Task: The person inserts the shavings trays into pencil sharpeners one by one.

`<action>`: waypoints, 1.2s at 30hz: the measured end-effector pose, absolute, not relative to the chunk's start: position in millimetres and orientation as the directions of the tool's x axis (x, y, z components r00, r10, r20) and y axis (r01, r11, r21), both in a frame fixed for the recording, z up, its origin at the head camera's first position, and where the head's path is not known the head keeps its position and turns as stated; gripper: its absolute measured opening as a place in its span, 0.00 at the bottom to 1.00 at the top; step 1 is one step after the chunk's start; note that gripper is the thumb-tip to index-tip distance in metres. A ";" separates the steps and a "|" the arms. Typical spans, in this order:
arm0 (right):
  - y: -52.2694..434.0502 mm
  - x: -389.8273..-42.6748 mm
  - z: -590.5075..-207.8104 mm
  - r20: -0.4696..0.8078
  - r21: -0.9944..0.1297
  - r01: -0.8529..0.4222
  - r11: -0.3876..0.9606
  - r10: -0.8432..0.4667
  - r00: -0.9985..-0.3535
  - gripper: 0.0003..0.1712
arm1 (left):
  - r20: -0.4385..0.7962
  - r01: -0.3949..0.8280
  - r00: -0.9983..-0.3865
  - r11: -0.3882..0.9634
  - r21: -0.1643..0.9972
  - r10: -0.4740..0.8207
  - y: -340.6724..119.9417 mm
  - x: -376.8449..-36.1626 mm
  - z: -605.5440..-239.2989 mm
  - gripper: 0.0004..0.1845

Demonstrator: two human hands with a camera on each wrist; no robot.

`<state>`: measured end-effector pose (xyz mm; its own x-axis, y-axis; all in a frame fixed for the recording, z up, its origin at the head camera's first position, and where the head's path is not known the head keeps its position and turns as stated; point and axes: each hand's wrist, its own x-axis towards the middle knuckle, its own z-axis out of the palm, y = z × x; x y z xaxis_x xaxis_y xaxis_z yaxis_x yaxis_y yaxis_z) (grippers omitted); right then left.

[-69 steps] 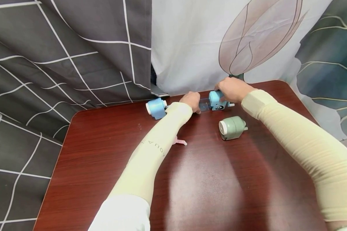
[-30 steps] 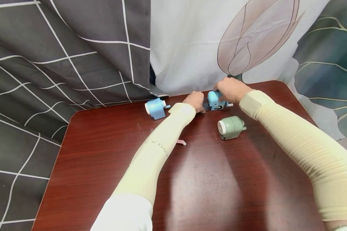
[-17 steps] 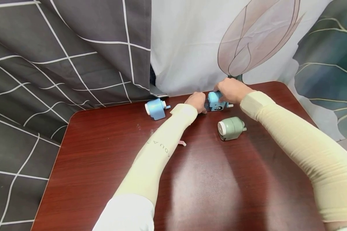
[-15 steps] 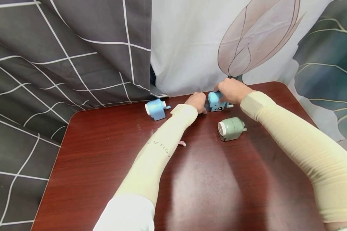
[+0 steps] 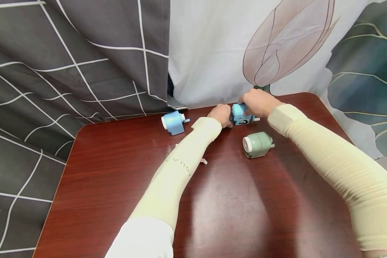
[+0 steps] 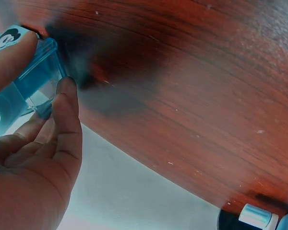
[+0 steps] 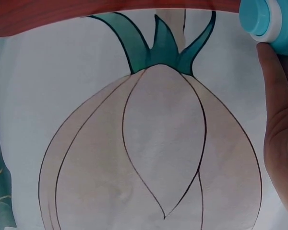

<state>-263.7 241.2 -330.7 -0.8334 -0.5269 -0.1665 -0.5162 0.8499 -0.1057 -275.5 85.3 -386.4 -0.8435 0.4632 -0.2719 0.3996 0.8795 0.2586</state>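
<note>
Near the table's back edge my right hand (image 5: 261, 102) holds a light-blue hand-crank pencil sharpener (image 5: 240, 114) with a panda picture on its side. From its left end, my left hand (image 5: 221, 114) pinches the sharpener's clear shavings drawer (image 6: 41, 79) between thumb and fingers. In the left wrist view the drawer sits against the blue body, largely in it; how deep is partly hidden by the thumb. The right wrist view catches only the sharpener's rounded end and part of the right hand (image 7: 283, 124).
A second blue sharpener (image 5: 174, 122) stands to the left at the back of the dark red table (image 5: 116, 200). A green sharpener (image 5: 258, 144) stands in front of the right hand. Under the left forearm a small pink-and-white piece (image 5: 203, 161) shows. Curtains (image 5: 206, 53) hang behind the table.
My left hand has moved right with the clear drawer, closing the gap between it and the panda sharpener. The right hand keeps its hold in nearly the same spot.
</note>
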 end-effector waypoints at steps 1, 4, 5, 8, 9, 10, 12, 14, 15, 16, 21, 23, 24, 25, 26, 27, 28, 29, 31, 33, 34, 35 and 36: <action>241.5 -263.8 -331.3 -0.166 -0.105 -0.518 0.849 -0.528 -0.833 0.24 | -0.273 0.399 -0.843 0.879 0.262 0.464 85.1 -275.3 -386.6 0.18; 241.8 -263.8 -332.4 -0.165 -0.101 -0.523 0.847 -0.532 -0.830 0.23 | -0.278 0.402 -0.837 0.874 0.272 0.471 84.0 -274.6 -386.5 0.17; 241.7 -264.0 -332.7 -0.166 -0.100 -0.524 0.846 -0.533 -0.830 0.24 | -0.280 0.403 -0.835 0.873 0.275 0.473 83.6 -274.5 -386.2 0.17; 240.6 -264.4 -332.6 -0.166 -0.094 -0.526 0.845 -0.535 -0.829 0.24 | -0.278 0.404 -0.833 0.869 0.284 0.478 82.7 -274.8 -385.2 0.17; 239.9 -264.6 -332.3 -0.163 -0.092 -0.529 0.844 -0.537 -0.828 0.23 | -0.278 0.401 -0.834 0.870 0.288 0.477 82.5 -275.0 -384.8 0.17; 239.4 -264.8 -332.1 -0.162 -0.091 -0.529 0.844 -0.537 -0.828 0.23 | -0.278 0.400 -0.834 0.870 0.289 0.476 82.2 -275.1 -384.4 0.18; 238.4 -265.3 -331.9 -0.156 -0.086 -0.533 0.841 -0.540 -0.827 0.23 | -0.276 0.394 -0.837 0.870 0.296 0.472 82.0 -275.8 -384.1 0.18; 237.6 -265.9 -331.8 -0.151 -0.080 -0.537 0.840 -0.543 -0.826 0.23 | -0.273 0.388 -0.841 0.872 0.299 0.468 81.9 -276.6 -384.2 0.18; 237.5 -266.1 -331.8 -0.151 -0.078 -0.538 0.839 -0.544 -0.826 0.23 | -0.272 0.386 -0.842 0.873 0.298 0.466 81.9 -276.9 -384.4 0.18; 237.5 -266.3 -331.8 -0.151 -0.076 -0.538 0.840 -0.543 -0.826 0.23 | -0.270 0.388 -0.843 0.873 0.295 0.466 81.9 -277.1 -384.6 0.18; 238.6 -266.0 -330.6 -0.167 -0.076 -0.523 0.849 -0.528 -0.832 0.24 | -0.263 0.388 -0.843 0.869 0.308 0.469 84.1 -277.7 -385.9 0.18; 239.1 -266.0 -330.2 -0.176 -0.079 -0.517 0.853 -0.522 -0.835 0.24 | -0.259 0.388 -0.842 0.865 0.317 0.473 85.3 -278.0 -386.5 0.17; 239.4 -266.2 -330.1 -0.179 -0.079 -0.516 0.853 -0.521 -0.834 0.24 | -0.258 0.385 -0.844 0.865 0.320 0.471 85.8 -278.2 -386.7 0.17; 239.5 -266.3 -330.0 -0.182 -0.081 -0.516 0.853 -0.521 -0.834 0.24 | -0.258 0.384 -0.844 0.866 0.321 0.470 86.0 -278.4 -386.8 0.17; 239.4 -266.6 -329.8 -0.182 -0.082 -0.518 0.851 -0.524 -0.832 0.24 | -0.257 0.381 -0.846 0.867 0.322 0.468 86.2 -278.7 -387.1 0.17; 239.4 -267.0 -329.7 -0.180 -0.082 -0.522 0.849 -0.527 -0.830 0.24 | -0.256 0.379 -0.848 0.868 0.321 0.465 86.3 -279.1 -387.3 0.17; 239.2 -267.2 -329.5 -0.179 -0.082 -0.524 0.848 -0.530 -0.829 0.24 | -0.256 0.375 -0.849 0.869 0.323 0.461 86.3 -279.5 -387.6 0.17; 239.0 -267.4 -329.3 -0.178 -0.081 -0.526 0.847 -0.532 -0.828 0.24 | -0.256 0.371 -0.851 0.870 0.326 0.459 86.2 -279.9 -387.8 0.17; 238.6 -267.9 -329.2 -0.178 -0.078 -0.526 0.847 -0.531 -0.828 0.24 | -0.252 0.371 -0.851 0.867 0.331 0.461 86.0 -280.6 -388.2 0.18; 238.4 -268.3 -329.5 -0.184 -0.076 -0.524 0.848 -0.528 -0.829 0.24 | -0.248 0.374 -0.850 0.864 0.338 0.465 85.9 -281.2 -388.6 0.18; 238.2 -268.5 -329.8 -0.187 -0.075 -0.523 0.849 -0.527 -0.829 0.24 | -0.246 0.374 -0.850 0.862 0.343 0.466 85.7 -281.4 -388.8 0.18; 238.1 -268.7 -330.1 -0.191 -0.073 -0.523 0.849 -0.527 -0.828 0.24 | -0.245 0.374 -0.850 0.861 0.345 0.467 85.6 -281.5 -389.0 0.18; 237.9 -268.9 -330.3 -0.193 -0.073 -0.524 0.848 -0.528 -0.827 0.24 | -0.245 0.373 -0.849 0.860 0.348 0.467 85.5 -281.6 -389.2 0.18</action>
<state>-268.9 237.9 -330.3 -0.8272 -0.5276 -0.1933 -0.5242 0.8485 -0.0725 -281.6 85.5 -389.2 -0.8494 0.4673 -0.2452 0.3727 0.8601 0.3483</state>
